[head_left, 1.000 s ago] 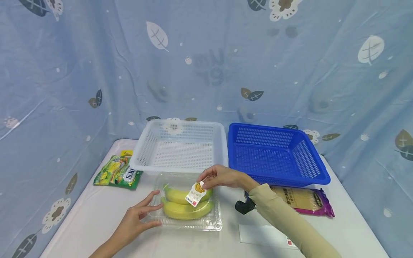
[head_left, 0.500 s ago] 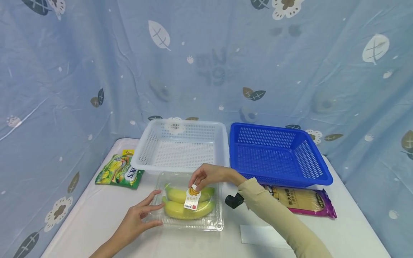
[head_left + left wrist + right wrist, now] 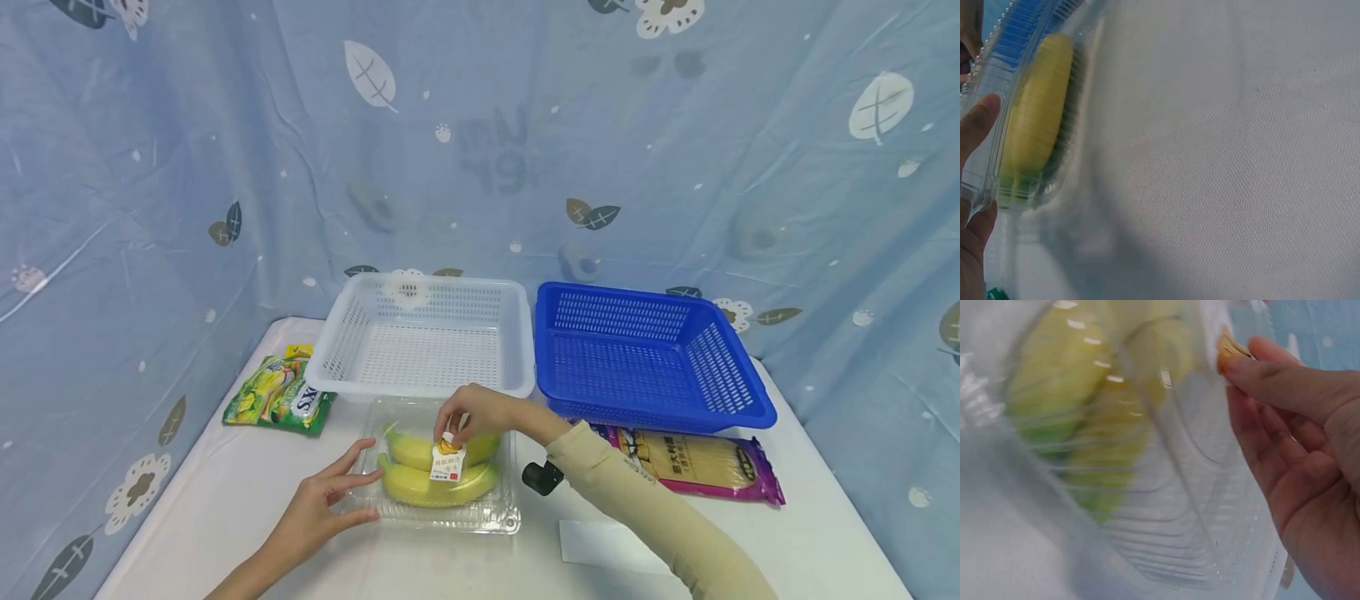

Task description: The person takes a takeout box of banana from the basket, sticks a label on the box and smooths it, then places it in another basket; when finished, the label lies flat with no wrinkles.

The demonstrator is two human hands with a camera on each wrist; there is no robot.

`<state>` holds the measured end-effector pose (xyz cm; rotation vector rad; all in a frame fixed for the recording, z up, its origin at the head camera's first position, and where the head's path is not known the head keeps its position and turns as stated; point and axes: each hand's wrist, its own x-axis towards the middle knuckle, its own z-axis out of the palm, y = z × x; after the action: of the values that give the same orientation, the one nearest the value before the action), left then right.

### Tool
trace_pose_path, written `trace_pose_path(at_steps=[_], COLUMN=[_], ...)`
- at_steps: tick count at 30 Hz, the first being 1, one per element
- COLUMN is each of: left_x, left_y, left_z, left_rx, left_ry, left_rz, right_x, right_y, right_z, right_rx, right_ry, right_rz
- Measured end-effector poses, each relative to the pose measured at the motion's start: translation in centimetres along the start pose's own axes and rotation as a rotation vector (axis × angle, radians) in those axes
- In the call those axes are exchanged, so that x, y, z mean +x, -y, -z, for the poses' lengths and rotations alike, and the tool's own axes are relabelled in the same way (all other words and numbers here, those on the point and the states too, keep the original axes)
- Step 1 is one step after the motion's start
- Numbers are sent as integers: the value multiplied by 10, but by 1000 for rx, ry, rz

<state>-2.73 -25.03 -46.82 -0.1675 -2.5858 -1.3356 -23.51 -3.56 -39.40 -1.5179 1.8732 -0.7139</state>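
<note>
A clear plastic clamshell box lies closed in front of the white basket, with two yellow bananas inside. My left hand touches the box's left edge, thumb and fingers spread apart. In the left wrist view, fingertips rest against the clear rim. Over the lid, my right hand pinches the top of a white banana sticker printed with a banana picture. The sticker lies against or just above the lid; I cannot tell which. In the right wrist view, thumb and finger hold its orange printed part.
Behind the box stand a white basket and a blue basket. A green snack bag lies at the left. To the right are a purple-ended noodle pack, a black object and a pale backing strip.
My right hand has moved left and turned the sticker from slanted to nearly upright over the bananas. My left hand has stayed at the box's left edge.
</note>
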Motion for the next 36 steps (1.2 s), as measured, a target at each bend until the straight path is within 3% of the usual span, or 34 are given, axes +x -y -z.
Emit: trace_pose_path(at_steps=[5,8,13,16,20,27,29,31,32,34,36], left_x=[0,-1,-2,-2,-1,0,0,0,0,-1,0], left_y=[0,0,0,-1,0,0,0,-1,-1,-3,-4], left_z=[0,-1,-2,-1,-1,-1,-1,0,0,3,8], left_rx=[15,4,-6,7,15,9,3,-3,-4,-4,-3], left_ry=[-8,-7,-7,-15,-12,-21,-17,-6,3,29,60], left_rz=[-3,11,17,6,3,-13,-10,-1,1,3,-12], right_x=[-2,-5,-17,-23,-30,-43,-49,-56,-61,-70,-80], right_y=[7,9,7,6,7,14,17,17,17,14,9], right_z=[-7,-13,-34,-46,-59,-71,-74,-79,-83,-92,-103], right_rx=[-224,-236,125,311,439,643,699,664,583,340,22], right_ry=[-66,-178,-380,-424,-394,-253,-252,-333,-398,-556,-704], right_rz=[61,65,6,-46,-50,-31,-19,35,75,150,171])
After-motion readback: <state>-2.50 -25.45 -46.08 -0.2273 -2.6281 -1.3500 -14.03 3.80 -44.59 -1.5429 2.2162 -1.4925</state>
